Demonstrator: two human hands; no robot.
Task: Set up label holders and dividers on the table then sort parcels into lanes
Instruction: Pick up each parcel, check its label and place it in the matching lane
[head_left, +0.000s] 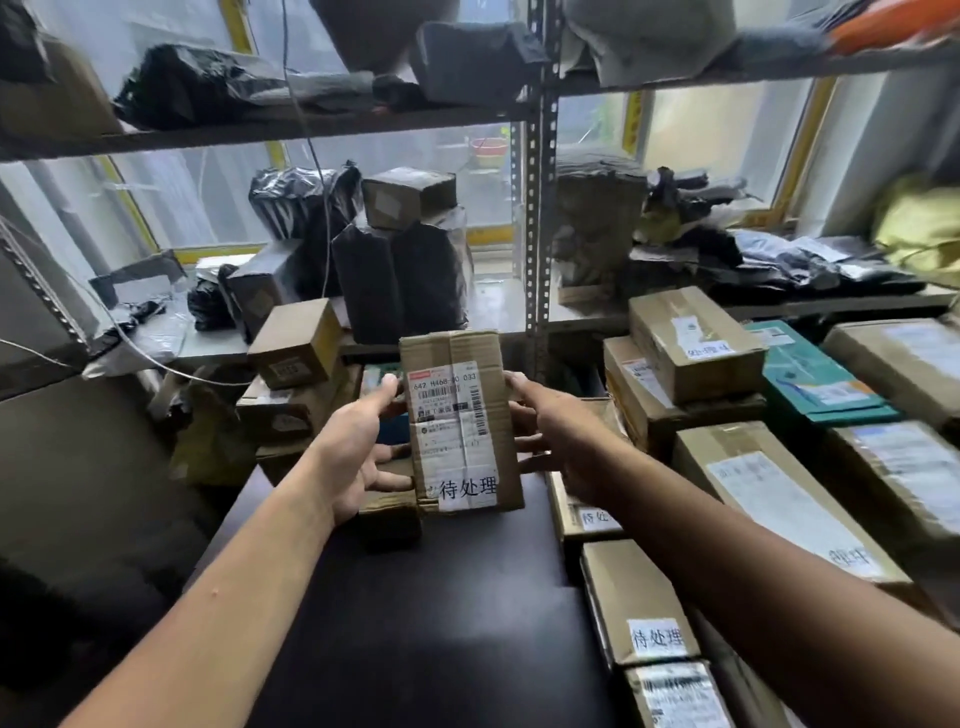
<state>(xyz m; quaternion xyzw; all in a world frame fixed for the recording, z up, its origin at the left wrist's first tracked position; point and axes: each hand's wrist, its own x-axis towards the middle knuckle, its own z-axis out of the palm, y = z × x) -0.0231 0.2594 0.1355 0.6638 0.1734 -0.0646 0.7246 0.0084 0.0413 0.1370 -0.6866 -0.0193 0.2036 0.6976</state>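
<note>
A small brown cardboard parcel (460, 421) with a white shipping label and a sticker with printed characters is held upright above the far end of the dark table (415, 613). My left hand (358, 447) grips its left side, thumb on the upper edge and fingers curled underneath. My right hand (545, 431) grips its right side, fingers wrapped behind it. Several labelled cardboard parcels (639, 603) lie in a row along the table's right edge.
More boxes (696, 348) are stacked at the right, with a teal packet (815, 374) among them. A metal shelf rack (537, 208) behind holds black bags and boxes. Small cartons (296, 343) pile up at the far left of the table.
</note>
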